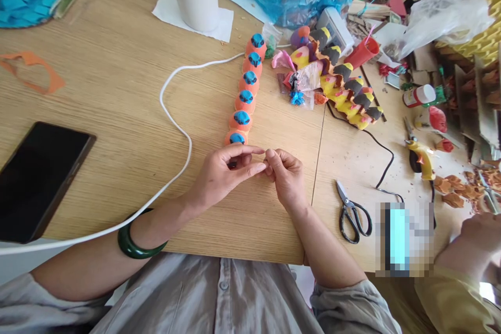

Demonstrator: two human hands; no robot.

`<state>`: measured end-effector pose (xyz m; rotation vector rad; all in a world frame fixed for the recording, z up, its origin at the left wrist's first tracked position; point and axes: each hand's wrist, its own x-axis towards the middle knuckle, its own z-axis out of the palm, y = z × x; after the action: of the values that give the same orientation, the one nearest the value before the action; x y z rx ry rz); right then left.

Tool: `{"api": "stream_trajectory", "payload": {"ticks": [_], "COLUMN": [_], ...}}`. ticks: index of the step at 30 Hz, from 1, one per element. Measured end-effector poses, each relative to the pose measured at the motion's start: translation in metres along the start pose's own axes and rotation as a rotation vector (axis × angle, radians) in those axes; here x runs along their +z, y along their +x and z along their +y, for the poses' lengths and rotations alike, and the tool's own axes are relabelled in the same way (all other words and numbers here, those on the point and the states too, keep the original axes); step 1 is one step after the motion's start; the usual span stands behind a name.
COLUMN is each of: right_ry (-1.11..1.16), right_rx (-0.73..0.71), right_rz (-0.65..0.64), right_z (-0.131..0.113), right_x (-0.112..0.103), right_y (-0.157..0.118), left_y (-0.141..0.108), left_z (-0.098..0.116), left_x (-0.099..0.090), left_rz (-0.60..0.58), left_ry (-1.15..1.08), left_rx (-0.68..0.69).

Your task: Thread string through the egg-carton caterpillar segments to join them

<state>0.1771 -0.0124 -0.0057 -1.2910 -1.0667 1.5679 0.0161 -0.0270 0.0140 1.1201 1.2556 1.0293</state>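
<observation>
Both hands meet fingertip to fingertip before me: left hand (pixel 223 175) and right hand (pixel 287 177), pinched on something too small to tell, touching one six-segment orange-and-blue painted caterpillar (pixel 246 96). One pair of black-handled scissors (pixel 351 214) lies on the wooden table (pixel 117 78).

Bright even daylight, soft shadows, sharp focus, wide-angle bending at edges
</observation>
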Motion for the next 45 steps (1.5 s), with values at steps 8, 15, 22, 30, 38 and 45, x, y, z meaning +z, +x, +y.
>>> {"api": "stream_trajectory", "payload": {"ticks": [8, 15, 22, 30, 38, 45], "right_ry": [-0.007, 0.08, 0.193, 0.142, 0.202, 0.176], "right_rx": [-0.022, -0.007, -0.031, -0.016, 0.019, -0.012], "right_rz": [-0.093, -0.06, -0.007, -0.052, -0.117, -0.03], "right_z": [-0.004, -0.004, -0.003, -0.002, 0.0, -0.003], "right_x": [0.002, 0.001, 0.001, 0.002, 0.002, 0.002], "right_y": [-0.005, -0.002, 0.001, -0.001, -0.002, -0.001], "left_y": [-0.002, -0.003, -0.001, 0.001, 0.002, -0.001], "left_z": [-0.003, -0.001, -0.001, -0.011, -0.011, -0.003], "left_x": [0.001, -0.001, -0.002, -0.001, -0.002, -0.001], "left_rz": [0.059, 0.114, 0.102, 0.105, 0.16, 0.114], "left_ry": [0.053, 0.095, 0.06, 0.107, 0.141, 0.058], "left_rx": [0.144, 0.131, 0.124, 0.277, 0.315, 0.151]}}
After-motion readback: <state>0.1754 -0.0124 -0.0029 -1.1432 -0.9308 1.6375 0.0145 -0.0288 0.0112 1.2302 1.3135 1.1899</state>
